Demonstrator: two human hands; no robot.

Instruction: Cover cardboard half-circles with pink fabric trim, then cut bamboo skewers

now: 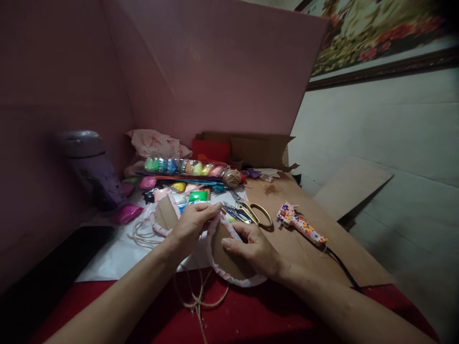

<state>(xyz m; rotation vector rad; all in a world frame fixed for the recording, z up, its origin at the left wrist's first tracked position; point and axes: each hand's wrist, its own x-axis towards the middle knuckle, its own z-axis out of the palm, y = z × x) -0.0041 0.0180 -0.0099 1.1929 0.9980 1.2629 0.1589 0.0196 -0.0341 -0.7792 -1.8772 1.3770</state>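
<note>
A round cardboard disc (pixel 229 258) edged with pink patterned fabric trim lies on the table in front of me. My left hand (pixel 191 227) pinches the trim at the disc's upper left edge. My right hand (pixel 253 248) rests on the disc with fingers curled, pressing it down. A second trimmed cardboard piece (pixel 165 215) lies just left of my left hand. Jute twine (pixel 199 298) trails below the disc across the red cloth.
Gold-handled scissors (pixel 256 212) and a floral glue gun (pixel 301 223) with a black cord lie right of the disc. Coloured clay packs (pixel 184 167), a twine ball (pixel 232 177), a purple jug (pixel 91 167) and an open cardboard box (pixel 258 150) stand behind. White paper (pixel 118 258) covers the left.
</note>
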